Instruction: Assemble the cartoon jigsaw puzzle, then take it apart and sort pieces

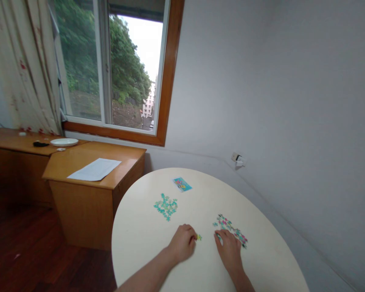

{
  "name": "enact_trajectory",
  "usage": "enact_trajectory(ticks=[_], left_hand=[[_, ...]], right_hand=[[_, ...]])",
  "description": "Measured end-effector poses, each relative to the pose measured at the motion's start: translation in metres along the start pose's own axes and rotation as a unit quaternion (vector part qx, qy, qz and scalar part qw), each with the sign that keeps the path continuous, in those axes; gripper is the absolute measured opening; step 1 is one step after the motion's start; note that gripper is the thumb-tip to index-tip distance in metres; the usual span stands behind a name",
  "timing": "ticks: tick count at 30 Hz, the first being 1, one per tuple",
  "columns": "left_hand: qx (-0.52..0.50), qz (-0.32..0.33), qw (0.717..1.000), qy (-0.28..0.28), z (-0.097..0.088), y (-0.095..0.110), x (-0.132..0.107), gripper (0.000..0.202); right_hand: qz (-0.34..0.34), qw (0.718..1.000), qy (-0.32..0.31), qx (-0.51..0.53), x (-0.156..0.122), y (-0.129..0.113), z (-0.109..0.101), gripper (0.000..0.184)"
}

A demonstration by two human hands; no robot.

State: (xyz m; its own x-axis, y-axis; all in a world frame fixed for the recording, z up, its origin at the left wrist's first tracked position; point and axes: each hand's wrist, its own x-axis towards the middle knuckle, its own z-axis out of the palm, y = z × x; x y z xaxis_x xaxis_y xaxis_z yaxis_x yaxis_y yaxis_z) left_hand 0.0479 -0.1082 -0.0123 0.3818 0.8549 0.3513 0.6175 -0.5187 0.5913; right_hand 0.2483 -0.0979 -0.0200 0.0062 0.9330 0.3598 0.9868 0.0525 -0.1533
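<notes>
On the round white table [142, 255], my left hand [183, 242] is closed, with its fingertips at a small yellow-green jigsaw piece [199, 237]. To its right, my right hand [230, 248] rests at the near edge of a loose spread of multicoloured jigsaw pieces [226, 222], partly covering them. Its thumb and forefinger come together in a pinch; whatever lies between the tips is too small to make out. A teal piece shows in the gap behind them. Farther off on the left lies a cluster of teal and green jigsaw pieces [166, 207].
A small colourful picture card [182, 184] lies toward the table's far side. Left of the table stands a wooden desk [82, 211] bearing a white paper sheet [94, 169] and a white plate [64, 142]. A wall socket with a plug [239, 159] is beyond the table.
</notes>
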Motion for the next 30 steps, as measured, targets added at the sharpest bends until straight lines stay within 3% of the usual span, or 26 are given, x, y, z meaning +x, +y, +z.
enact_trajectory(ticks=[6, 13, 30], left_hand=[[0.046, 0.016, 0.999, -0.005, 0.000, 0.002, -0.002, 0.025], [0.092, 0.014, 0.996, -0.015, 0.001, 0.002, -0.003, 0.022], [0.060, -0.016, 0.998, 0.010, -0.005, 0.008, -0.003, 0.023]], right_hand=[[0.010, 0.998, 0.035, -0.045, -0.003, -0.001, -0.006, 0.027], [0.010, 0.999, 0.021, -0.041, -0.005, -0.006, -0.015, 0.025], [0.022, 0.998, 0.004, 0.066, 0.003, 0.003, 0.000, 0.022]])
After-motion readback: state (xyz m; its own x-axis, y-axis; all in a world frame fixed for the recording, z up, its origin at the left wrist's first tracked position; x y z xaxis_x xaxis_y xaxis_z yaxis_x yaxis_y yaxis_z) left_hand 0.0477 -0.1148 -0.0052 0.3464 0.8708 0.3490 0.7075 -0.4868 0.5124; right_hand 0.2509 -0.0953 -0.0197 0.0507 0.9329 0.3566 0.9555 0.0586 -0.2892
